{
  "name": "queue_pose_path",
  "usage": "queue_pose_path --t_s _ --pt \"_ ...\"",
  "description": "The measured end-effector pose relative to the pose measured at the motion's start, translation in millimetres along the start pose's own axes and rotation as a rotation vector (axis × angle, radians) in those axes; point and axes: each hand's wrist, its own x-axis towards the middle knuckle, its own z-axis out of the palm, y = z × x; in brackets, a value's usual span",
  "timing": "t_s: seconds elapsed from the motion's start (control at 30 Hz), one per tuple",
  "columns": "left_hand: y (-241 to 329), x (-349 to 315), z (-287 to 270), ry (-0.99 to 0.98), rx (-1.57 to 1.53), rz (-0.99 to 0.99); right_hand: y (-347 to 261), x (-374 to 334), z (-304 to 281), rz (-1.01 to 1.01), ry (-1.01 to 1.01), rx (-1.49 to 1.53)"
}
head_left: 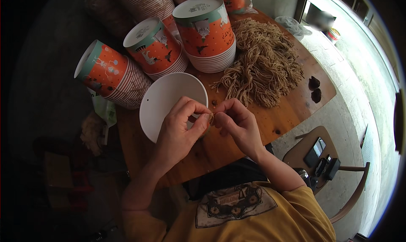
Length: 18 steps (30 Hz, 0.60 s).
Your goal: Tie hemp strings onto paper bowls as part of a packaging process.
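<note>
My left hand (179, 125) and my right hand (242, 125) meet fingertip to fingertip over the near part of the table. Both are closed in a pinch on a short bit of tan cord (211, 117), most of it hidden by the fingers. Just behind and left of them, a paper bucket (165, 92) lies tipped with its white inside showing. It has a small dark hole near its left rim. My left hand covers its right side, so I cannot tell whether the cord passes through the bucket there. A big heap of tan cords (268, 60) lies beyond my right hand.
Upturned stacks of orange-and-green buckets stand at the back: a left stack (108, 71), a middle stack (155, 47) and a right stack (205, 32). Two dark lumps (315, 89) lie near the right edge of the wooden table (292, 115). A chair (302, 155) holds a phone (315, 152).
</note>
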Motion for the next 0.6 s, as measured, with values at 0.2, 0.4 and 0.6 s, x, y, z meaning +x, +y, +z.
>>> queue_pose_path --t_s 0.2,0.4,0.6 --pt "-0.5 -0.5 0.6 0.006 0.011 0.016 0.8 2.0 0.9 0.008 -0.020 0.022" --pt "-2.4 0.3 0.1 0.018 0.047 0.066 7.6 3.8 -4.1 -0.034 -0.007 0.052" --pt "-0.5 -0.5 -0.7 0.000 0.013 0.005 3.8 1.1 -1.1 -0.045 0.009 -0.016"
